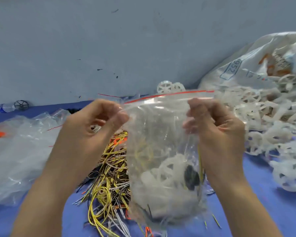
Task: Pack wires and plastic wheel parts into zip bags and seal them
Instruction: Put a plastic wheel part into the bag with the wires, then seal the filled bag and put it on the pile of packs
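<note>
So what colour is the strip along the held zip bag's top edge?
Red, on the zip bag, clearest in the head view.

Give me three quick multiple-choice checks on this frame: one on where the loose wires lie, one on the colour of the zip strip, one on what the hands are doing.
1. Where is the loose wire pile?
A. On the blue table cover, below and left of the held zip bag
B. Inside the big sack on the right
C. Against the grey wall

2. What colour is the stripe along the zip bag's top edge?
A. Green
B. Red
C. Black

3. What are the hands doing?
A. Both rest flat on the table
B. Only one touches the bag
C. Left hand and right hand each pinch the bag near its top

Answers: 1 A, the wires lie on the blue cover beside the bag. 2 B, a red line runs along the opening. 3 C, both have a grip just under the strip, the bag lifted between them.
</note>
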